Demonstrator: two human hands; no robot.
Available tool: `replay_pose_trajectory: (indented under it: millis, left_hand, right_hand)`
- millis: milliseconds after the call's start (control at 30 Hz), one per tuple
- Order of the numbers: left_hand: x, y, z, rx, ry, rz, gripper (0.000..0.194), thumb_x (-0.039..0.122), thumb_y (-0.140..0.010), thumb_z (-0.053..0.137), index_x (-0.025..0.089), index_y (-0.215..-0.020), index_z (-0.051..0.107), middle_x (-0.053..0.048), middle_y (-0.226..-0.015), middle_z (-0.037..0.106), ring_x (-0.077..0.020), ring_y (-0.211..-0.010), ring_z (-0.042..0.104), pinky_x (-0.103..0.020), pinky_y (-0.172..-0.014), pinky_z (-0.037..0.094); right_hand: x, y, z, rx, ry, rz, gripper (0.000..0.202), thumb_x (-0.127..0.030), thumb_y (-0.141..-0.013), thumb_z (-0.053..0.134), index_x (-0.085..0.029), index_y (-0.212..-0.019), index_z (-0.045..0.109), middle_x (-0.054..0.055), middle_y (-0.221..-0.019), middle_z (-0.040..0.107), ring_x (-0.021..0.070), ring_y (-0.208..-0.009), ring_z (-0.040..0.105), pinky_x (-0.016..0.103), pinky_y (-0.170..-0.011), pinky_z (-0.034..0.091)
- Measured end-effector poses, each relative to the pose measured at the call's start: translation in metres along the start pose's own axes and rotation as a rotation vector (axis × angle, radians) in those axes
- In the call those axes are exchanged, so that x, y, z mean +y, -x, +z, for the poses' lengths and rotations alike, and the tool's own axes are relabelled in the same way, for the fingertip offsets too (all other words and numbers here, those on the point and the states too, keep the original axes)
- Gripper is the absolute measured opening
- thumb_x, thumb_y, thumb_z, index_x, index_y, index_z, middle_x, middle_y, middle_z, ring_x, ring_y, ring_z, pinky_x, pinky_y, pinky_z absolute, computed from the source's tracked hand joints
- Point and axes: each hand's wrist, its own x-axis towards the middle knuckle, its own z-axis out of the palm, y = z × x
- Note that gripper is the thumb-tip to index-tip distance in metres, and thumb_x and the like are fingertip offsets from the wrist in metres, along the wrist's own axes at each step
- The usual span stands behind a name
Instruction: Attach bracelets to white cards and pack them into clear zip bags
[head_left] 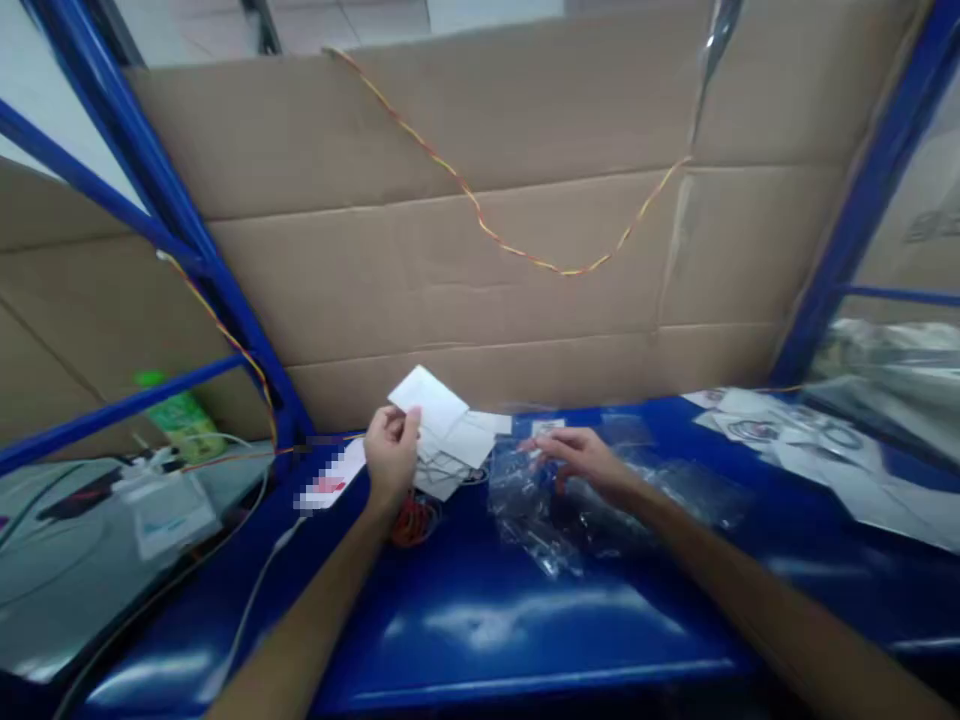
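My left hand point(394, 450) is closed on a white card point(429, 398), pinched between thumb and fingers and raised above the table. Just behind and below it are more white cards point(469, 440), with thin cords among them. An orange coil of cord point(414, 520) lies under my left wrist. My right hand point(581, 460) is over a heap of clear plastic bags point(536, 520), its fingers stretched out and apart from the thumb. The fingertips are at the bags near a small white label; whether they touch the plastic I cannot tell.
The blue table point(480, 620) has a cardboard wall point(480, 300) behind it, with a twisted yellow-red wire point(525, 255) hanging across. White papers point(810, 440) lie at right. A white power strip point(337, 475) with a cable lies left. A green bottle point(180, 415) stands beyond the blue frame.
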Motion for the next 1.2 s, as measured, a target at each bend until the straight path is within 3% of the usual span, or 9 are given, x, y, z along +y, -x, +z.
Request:
replay_pose_trajectory:
  millis: [100, 200, 333, 500, 667, 800, 933, 1200]
  left_hand:
    - [0.013, 0.026, 0.017, -0.221, 0.087, -0.023, 0.035, 0.057, -0.087, 0.060, 0.023, -0.096, 0.057, 0.001, -0.064, 0.065, -0.0168, -0.056, 0.061, -0.026, -0.051, 0.044]
    - [0.024, 0.050, 0.028, -0.423, 0.161, -0.042, 0.033, 0.056, -0.089, 0.060, 0.025, -0.099, 0.057, -0.001, -0.071, 0.069, -0.0194, -0.059, 0.063, -0.030, -0.053, 0.047]
    - [0.032, 0.068, 0.032, -0.522, 0.142, -0.009, 0.028, 0.051, -0.088, 0.065, 0.024, -0.095, 0.061, 0.000, -0.066, 0.067, -0.0205, -0.061, 0.063, -0.031, -0.056, 0.048]
    - [0.032, 0.072, 0.030, -0.487, 0.162, 0.062, 0.038, 0.044, -0.095, 0.059, 0.026, -0.127, 0.049, -0.004, -0.092, 0.070, -0.0189, -0.068, 0.066, -0.031, -0.063, 0.052]
    - [0.031, 0.067, 0.026, -0.567, 0.250, 0.045, 0.027, 0.050, -0.101, 0.048, 0.026, -0.105, 0.060, -0.005, -0.087, 0.066, -0.0199, -0.068, 0.063, -0.033, -0.061, 0.052]
    - [0.034, 0.065, 0.029, -0.559, 0.275, -0.009, 0.027, 0.046, -0.092, 0.063, 0.023, -0.102, 0.068, -0.006, -0.100, 0.068, -0.0194, -0.077, 0.063, -0.028, -0.060, 0.051]
    - [0.032, 0.064, 0.034, -0.490, 0.294, -0.051, 0.027, 0.045, -0.083, 0.071, 0.018, -0.082, 0.072, -0.009, -0.097, 0.069, -0.0223, -0.086, 0.063, -0.027, -0.062, 0.050]
    - [0.020, 0.054, 0.032, -0.344, 0.400, -0.255, 0.030, 0.046, -0.083, 0.068, 0.017, -0.080, 0.063, 0.001, -0.064, 0.061, -0.0140, -0.053, 0.059, -0.024, -0.049, 0.049]
  right_hand:
    - [0.000, 0.001, 0.006, -0.022, -0.019, -0.001, 0.041, -0.054, -0.084, 0.073, -0.017, -0.101, 0.082, 0.014, -0.124, 0.074, 0.0272, -0.103, 0.071, 0.025, -0.053, 0.057]
    - [0.004, 0.002, 0.008, -0.013, 0.002, 0.019, 0.041, -0.052, -0.084, 0.073, -0.016, -0.101, 0.083, 0.014, -0.115, 0.077, 0.0211, -0.078, 0.072, 0.028, -0.055, 0.058]
    - [0.007, 0.001, 0.008, -0.006, 0.039, 0.036, 0.042, -0.053, -0.082, 0.074, -0.014, -0.095, 0.083, 0.009, -0.099, 0.078, 0.0135, -0.055, 0.063, 0.027, -0.050, 0.055]
    - [0.008, -0.001, 0.007, 0.065, 0.094, 0.034, 0.042, -0.055, -0.082, 0.073, -0.015, -0.090, 0.083, 0.004, -0.079, 0.073, 0.0123, -0.053, 0.060, 0.025, -0.049, 0.054]
    - [0.011, -0.001, 0.005, 0.067, 0.129, 0.026, 0.042, -0.056, -0.084, 0.072, -0.016, -0.090, 0.083, 0.004, -0.078, 0.073, 0.0118, -0.052, 0.057, 0.024, -0.048, 0.051]
    - [0.012, 0.000, 0.006, 0.014, 0.206, 0.015, 0.042, -0.056, -0.085, 0.072, -0.015, -0.083, 0.082, 0.001, -0.063, 0.067, 0.0116, -0.047, 0.055, 0.023, -0.046, 0.045]
    - [0.010, 0.001, 0.009, 0.007, 0.211, 0.022, 0.041, -0.056, -0.082, 0.074, -0.016, -0.072, 0.081, -0.002, -0.049, 0.057, 0.0115, -0.043, 0.051, 0.023, -0.044, 0.042]
    - [0.016, -0.004, 0.000, 0.207, 0.164, 0.000, 0.035, -0.048, -0.078, 0.078, -0.015, -0.086, 0.084, 0.006, -0.074, 0.075, 0.0118, -0.049, 0.053, 0.024, -0.043, 0.041]
